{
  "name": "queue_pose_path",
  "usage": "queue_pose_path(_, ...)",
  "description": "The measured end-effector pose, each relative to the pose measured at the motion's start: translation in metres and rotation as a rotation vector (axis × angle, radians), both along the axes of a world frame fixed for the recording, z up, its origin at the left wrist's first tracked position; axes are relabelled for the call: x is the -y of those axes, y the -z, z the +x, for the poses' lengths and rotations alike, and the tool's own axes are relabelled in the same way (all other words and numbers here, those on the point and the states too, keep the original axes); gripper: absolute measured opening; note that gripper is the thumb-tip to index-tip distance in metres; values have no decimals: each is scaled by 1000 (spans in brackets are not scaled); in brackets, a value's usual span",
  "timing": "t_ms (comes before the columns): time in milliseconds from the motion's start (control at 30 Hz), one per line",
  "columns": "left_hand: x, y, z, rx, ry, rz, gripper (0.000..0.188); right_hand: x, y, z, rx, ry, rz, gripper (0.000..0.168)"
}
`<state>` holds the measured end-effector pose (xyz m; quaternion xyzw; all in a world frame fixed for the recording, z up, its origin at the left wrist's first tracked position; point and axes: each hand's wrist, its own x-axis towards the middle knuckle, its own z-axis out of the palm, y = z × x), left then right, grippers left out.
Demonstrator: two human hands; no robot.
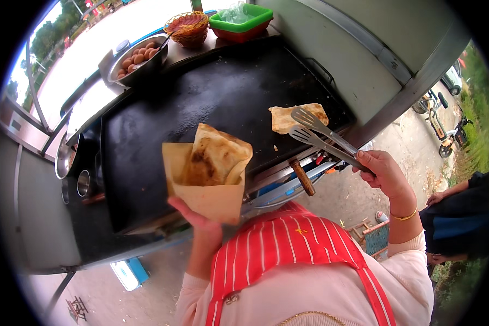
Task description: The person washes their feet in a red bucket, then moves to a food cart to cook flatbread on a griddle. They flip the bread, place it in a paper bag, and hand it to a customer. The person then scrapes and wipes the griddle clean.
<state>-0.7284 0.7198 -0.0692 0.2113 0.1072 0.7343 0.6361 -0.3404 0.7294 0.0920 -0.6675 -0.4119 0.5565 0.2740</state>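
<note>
My left hand (199, 218) holds a brown paper bag (208, 201) from below and behind. A browned, folded flatbread (216, 159) sticks out of the bag's mouth, its lower part hidden by the paper. In my right hand (383, 171) are slotted metal tongs (330, 140), gripped by the handle end, with the two blades apart. Another flatbread (283, 118) lies on the black griddle (146, 126) near its right corner. The tong blades overlap it in the view; whether they touch it I cannot tell.
Beyond the griddle stand a bowl of eggs (138, 59), a woven basket (189, 30) and a green plastic basket (240, 20). A wooden handle (302, 177) juts from the front edge. Metal containers (83, 183) sit at left. A person (460, 216) is at the far right.
</note>
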Motion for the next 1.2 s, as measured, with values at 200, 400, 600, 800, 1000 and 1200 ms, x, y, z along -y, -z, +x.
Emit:
queue_pose_path(200, -1, -21, 24, -197, -270, -246, 81, -47, 50, 15, 29, 120, -191, 42)
queue_pose_path(400, 1, 2, -4, 169, 120, 16, 88, -81, 104, 5, -140, 164, 22, 36)
queue_pose_path(600, 5, -17, -9, 132, 51, -53, 85, -63, 69, -5, -181, 141, 326, 31)
queue_pose_path(800, 0, -34, 2, 6, 86, -72, 95, -42, 13, -47, 99, -209, 666, 26)
queue_pose_path(1000, -6, -35, 6, -23, 18, -86, 97, -19, -1, -96, 178, -518, 641, 22)
queue_pose_path(1200, -3, -26, -3, -91, 27, -138, 88, -21, -29, -91, 231, -625, 625, 23)
